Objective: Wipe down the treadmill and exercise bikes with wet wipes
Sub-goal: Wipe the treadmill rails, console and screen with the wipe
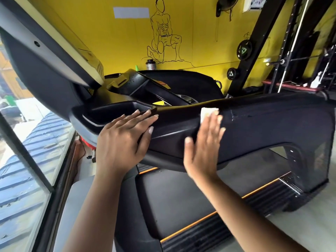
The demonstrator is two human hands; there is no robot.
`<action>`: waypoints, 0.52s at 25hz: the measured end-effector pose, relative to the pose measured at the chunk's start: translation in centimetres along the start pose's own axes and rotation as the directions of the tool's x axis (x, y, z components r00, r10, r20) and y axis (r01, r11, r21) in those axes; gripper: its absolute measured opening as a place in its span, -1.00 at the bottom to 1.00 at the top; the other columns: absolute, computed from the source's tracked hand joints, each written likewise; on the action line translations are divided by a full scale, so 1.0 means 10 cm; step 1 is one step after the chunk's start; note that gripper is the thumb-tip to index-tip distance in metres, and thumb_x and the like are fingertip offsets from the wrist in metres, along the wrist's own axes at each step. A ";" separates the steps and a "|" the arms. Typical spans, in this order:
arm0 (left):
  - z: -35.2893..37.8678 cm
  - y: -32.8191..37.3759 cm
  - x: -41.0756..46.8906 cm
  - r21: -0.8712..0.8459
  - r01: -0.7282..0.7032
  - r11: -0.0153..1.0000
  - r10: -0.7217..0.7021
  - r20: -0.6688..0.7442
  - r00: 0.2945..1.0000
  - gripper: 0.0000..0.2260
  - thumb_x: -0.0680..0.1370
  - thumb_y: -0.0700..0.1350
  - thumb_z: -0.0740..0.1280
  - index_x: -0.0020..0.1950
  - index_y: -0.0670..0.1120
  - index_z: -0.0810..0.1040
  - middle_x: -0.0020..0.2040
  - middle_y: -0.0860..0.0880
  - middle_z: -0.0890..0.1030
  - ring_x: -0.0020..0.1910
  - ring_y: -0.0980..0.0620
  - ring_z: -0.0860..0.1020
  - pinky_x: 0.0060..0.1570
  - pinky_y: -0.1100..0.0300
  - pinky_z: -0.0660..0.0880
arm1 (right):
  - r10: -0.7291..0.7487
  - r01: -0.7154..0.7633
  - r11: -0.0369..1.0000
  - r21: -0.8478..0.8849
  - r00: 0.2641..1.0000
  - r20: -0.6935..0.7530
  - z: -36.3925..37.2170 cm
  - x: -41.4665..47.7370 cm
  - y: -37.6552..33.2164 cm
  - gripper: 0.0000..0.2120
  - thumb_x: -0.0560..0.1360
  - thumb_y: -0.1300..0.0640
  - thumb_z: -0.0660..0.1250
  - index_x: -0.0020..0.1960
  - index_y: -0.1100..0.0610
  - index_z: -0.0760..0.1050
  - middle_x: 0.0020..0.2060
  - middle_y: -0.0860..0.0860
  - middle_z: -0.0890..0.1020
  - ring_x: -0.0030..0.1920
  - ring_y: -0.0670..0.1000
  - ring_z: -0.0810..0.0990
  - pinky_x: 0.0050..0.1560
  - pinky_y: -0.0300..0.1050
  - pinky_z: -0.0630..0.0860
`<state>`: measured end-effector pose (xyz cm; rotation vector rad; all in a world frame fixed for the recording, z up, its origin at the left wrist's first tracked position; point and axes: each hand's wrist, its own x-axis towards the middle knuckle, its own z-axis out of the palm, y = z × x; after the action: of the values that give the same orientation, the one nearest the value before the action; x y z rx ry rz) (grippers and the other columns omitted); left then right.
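1. The wipe (pixel 207 113) is pressed under the straight fingers of the right hand (pixel 203 150) against the treadmill arm (pixel 272 124)
2. The tray (pixel 116 107) is braced by the flat left hand (pixel 121 142)
3. Even pressure should be applied in long overlapping strokes

1. So the treadmill console (pixel 54 42) takes up the upper left of the frame, and the tray pocket (pixel 116 110) sits just below it, left of centre.
2. The side arm (pixel 263 128) runs from that pocket out to the right edge, then drops down to the deck at lower right.
3. The left hand (pixel 121 142) lies flat at the pocket's right rim. The right hand (pixel 203 148) is just right of it, flat against the side arm.
4. The wet wipe (pixel 207 113) is pressed between the right fingertips and the arm, and pokes out above them.
5. The belt (pixel 174 195) is below both hands, lower centre.
6. The window (pixel 21 160) runs down the left edge.
7. Behind everything, the wall drawing (pixel 163 33) is top centre with a bottle (pixel 151 64) at its foot, and the rack (pixel 283 42) and a weight plate (pixel 244 50) are upper right.
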<state>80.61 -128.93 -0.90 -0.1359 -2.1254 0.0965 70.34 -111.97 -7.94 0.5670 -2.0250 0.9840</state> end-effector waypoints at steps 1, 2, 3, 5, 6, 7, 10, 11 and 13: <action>0.00 -0.02 -0.04 -0.009 -0.007 1.000 0.006 -0.026 1.000 -0.69 0.66 -0.01 0.16 0.31 0.02 0.59 0.30 0.04 0.58 0.35 0.01 0.50 0.31 0.01 0.45 | -0.079 0.078 0.997 0.018 0.996 0.041 0.06 -0.14 -0.15 -0.33 0.61 -0.13 -0.14 0.55 0.29 -0.11 0.54 0.20 -0.12 0.55 0.20 -0.12 0.51 0.15 -0.15; 0.00 -0.04 -0.06 -0.015 -0.016 1.000 0.015 -0.038 0.999 -0.69 0.66 -0.02 0.17 0.32 0.01 0.59 0.30 0.03 0.58 0.34 0.00 0.50 0.31 0.00 0.45 | -0.186 0.184 0.982 0.030 0.979 0.088 0.12 -0.29 -0.28 -0.34 0.61 -0.15 -0.16 0.55 0.25 -0.15 0.55 0.16 -0.17 0.55 0.20 -0.12 0.51 0.13 -0.15; 0.00 -0.05 -0.07 -0.018 -0.023 1.000 0.022 -0.041 0.999 -0.69 0.66 -0.02 0.17 0.32 0.01 0.59 0.30 0.02 0.58 0.34 0.00 0.51 0.30 -0.02 0.45 | -0.288 0.287 0.958 0.032 0.949 0.129 0.16 -0.42 -0.38 -0.35 0.61 -0.15 -0.17 0.56 0.20 -0.18 0.55 0.12 -0.19 0.55 0.18 -0.11 0.52 0.10 -0.15; 0.01 -0.05 -0.08 -0.015 -0.032 0.999 0.032 -0.041 0.999 -0.69 0.66 -0.02 0.17 0.33 0.00 0.58 0.30 0.01 0.58 0.34 -0.01 0.51 0.28 -0.01 0.47 | -0.402 0.408 0.913 -0.005 0.901 0.163 0.23 -0.56 -0.39 -0.37 0.62 -0.15 -0.16 0.57 0.16 -0.18 0.56 0.09 -0.16 0.56 0.12 -0.06 0.52 0.06 -0.13; 0.01 -0.04 -0.07 -0.011 -0.032 0.999 0.032 -0.047 0.998 -0.70 0.66 -0.03 0.17 0.32 0.00 0.59 0.30 0.02 0.58 0.34 -0.01 0.51 0.26 0.00 0.48 | -0.411 0.422 0.906 -0.042 0.898 0.154 0.25 -0.60 -0.30 -0.37 0.62 -0.15 -0.16 0.57 0.15 -0.17 0.56 0.08 -0.15 0.56 0.11 -0.04 0.52 0.05 -0.11; 0.02 -0.04 -0.07 -0.009 -0.028 1.000 0.028 -0.056 0.998 -0.70 0.66 -0.03 0.18 0.32 0.00 0.59 0.30 0.02 0.58 0.33 -0.01 0.52 0.25 0.00 0.49 | -0.380 0.393 0.916 -0.082 0.915 0.134 0.27 -0.61 -0.18 -0.36 0.61 -0.16 -0.15 0.57 0.15 -0.18 0.56 0.08 -0.14 0.56 0.11 -0.04 0.52 0.06 -0.09; 0.04 -0.02 -0.08 0.004 -0.018 1.000 0.018 -0.088 0.996 -0.71 0.65 -0.05 0.20 0.30 -0.01 0.61 0.28 0.02 0.60 0.31 -0.01 0.53 0.22 0.02 0.50 | -0.077 0.083 0.993 -0.086 0.995 0.069 0.26 -0.63 0.15 -0.29 0.61 -0.21 -0.14 0.55 0.23 -0.24 0.54 0.18 -0.19 0.55 0.21 -0.10 0.50 0.20 -0.01; 0.04 -0.02 -0.08 0.014 -0.020 1.000 0.021 -0.099 0.995 -0.72 0.65 -0.05 0.20 0.29 -0.01 0.61 0.27 0.03 0.60 0.30 -0.01 0.54 0.22 0.04 0.50 | -0.004 0.006 0.999 -0.040 0.998 0.067 0.25 -0.62 0.16 -0.27 0.61 -0.22 -0.14 0.54 0.25 -0.24 0.53 0.21 -0.20 0.54 0.25 -0.12 0.49 0.23 -0.01; 0.05 0.00 -0.08 0.033 -0.021 0.999 0.024 -0.115 0.993 -0.72 0.65 -0.05 0.21 0.28 0.00 0.62 0.27 0.04 0.60 0.30 0.00 0.55 0.23 0.08 0.49 | -0.046 0.039 0.997 0.061 0.993 0.111 0.23 -0.60 -0.02 -0.27 0.60 -0.23 -0.14 0.55 0.24 -0.22 0.53 0.21 -0.18 0.54 0.26 -0.15 0.51 0.19 -0.10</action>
<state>80.60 -129.04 -1.81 -0.1430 -2.0064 0.1330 72.89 -113.70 -13.60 0.7084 -2.0796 1.0085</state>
